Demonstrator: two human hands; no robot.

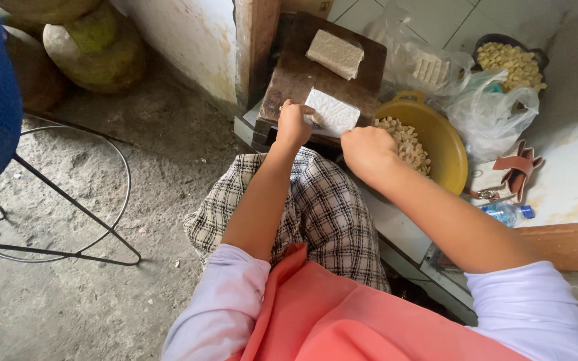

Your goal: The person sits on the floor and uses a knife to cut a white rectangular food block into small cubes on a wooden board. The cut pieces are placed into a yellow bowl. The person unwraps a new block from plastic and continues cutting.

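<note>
Your left hand (294, 124) pins the white block (333, 111); its long axis runs toward your fisted right hand (367, 151), whose contents are hidden.

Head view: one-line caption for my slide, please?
Left hand steadies a white block on a wooden board; right hand rests beside a yellow bowl of cut pieces.

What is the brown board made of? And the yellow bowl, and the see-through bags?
The board looks like dark wood: matte, worn, with thick square edges. The yellow bowl seems to be plastic, smooth and slightly glossy, with a moulded handle on its rim. The bags look like thin clear plastic film, crinkled and shiny where light hits them. The left hand steadies a pale block on the board.
</note>
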